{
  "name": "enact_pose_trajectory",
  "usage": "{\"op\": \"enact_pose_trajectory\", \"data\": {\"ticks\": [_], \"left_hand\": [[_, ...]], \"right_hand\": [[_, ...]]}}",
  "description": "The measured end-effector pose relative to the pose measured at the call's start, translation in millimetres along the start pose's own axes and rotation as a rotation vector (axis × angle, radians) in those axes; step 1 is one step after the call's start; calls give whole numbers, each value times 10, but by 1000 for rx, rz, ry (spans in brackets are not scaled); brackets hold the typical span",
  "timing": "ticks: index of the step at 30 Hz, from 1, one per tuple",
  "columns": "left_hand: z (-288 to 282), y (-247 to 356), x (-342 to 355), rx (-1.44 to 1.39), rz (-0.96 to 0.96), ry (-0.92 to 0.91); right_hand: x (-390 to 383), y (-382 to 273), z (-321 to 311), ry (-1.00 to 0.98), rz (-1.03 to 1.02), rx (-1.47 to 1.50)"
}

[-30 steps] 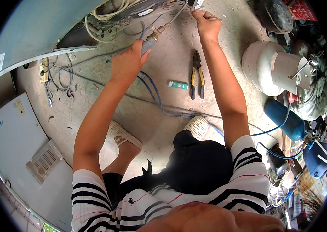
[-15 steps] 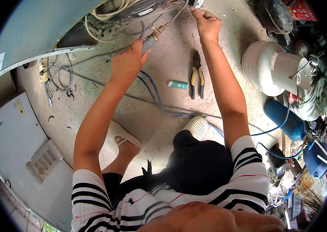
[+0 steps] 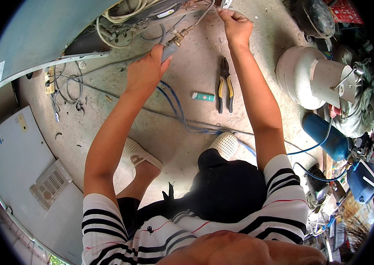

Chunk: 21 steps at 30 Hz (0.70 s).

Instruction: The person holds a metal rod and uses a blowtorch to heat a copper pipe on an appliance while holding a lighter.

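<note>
Gripped in my left hand (image 3: 147,70) is the grey handle of a gas torch (image 3: 174,43), whose brass valves and curved tube reach up toward copper pipework (image 3: 191,6) in the appliance's open compartment (image 3: 134,22). My right hand (image 3: 236,28) is pinched at the top edge on something thin, like a rod; its tip is too small to make out. Below, between my forearms, yellow-and-black pliers (image 3: 225,86) lie on the concrete floor (image 3: 191,70) beside a small green-and-white packet (image 3: 203,96).
A white gas cylinder (image 3: 296,77) and blue cylinder (image 3: 324,137) with hoses stand right, among piled clutter and a black compressor (image 3: 311,17). At left are a power strip (image 3: 49,79), tangled cables (image 3: 74,90) and a white panel (image 3: 17,154). Blue hoses (image 3: 178,106) cross near my feet.
</note>
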State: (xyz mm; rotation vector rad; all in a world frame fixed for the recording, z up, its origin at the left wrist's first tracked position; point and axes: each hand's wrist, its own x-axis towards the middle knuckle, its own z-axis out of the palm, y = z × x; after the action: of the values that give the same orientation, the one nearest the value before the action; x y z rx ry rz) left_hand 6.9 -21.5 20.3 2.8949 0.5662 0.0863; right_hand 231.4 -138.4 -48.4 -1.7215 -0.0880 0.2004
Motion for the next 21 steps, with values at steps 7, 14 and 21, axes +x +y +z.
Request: {"op": "enact_pose_trajectory", "data": {"ticks": [7,14,21], "left_hand": [[16,-9,1,-2,5,22],[27,-26,-10,-2,9,21],[17,-12,-11,2,30,37]], "right_hand": [[-9,-56,-5,-26,40,3],[-28,-81,5,-27,48,-23],[-3,-22,-9,-23,26,5]]}}
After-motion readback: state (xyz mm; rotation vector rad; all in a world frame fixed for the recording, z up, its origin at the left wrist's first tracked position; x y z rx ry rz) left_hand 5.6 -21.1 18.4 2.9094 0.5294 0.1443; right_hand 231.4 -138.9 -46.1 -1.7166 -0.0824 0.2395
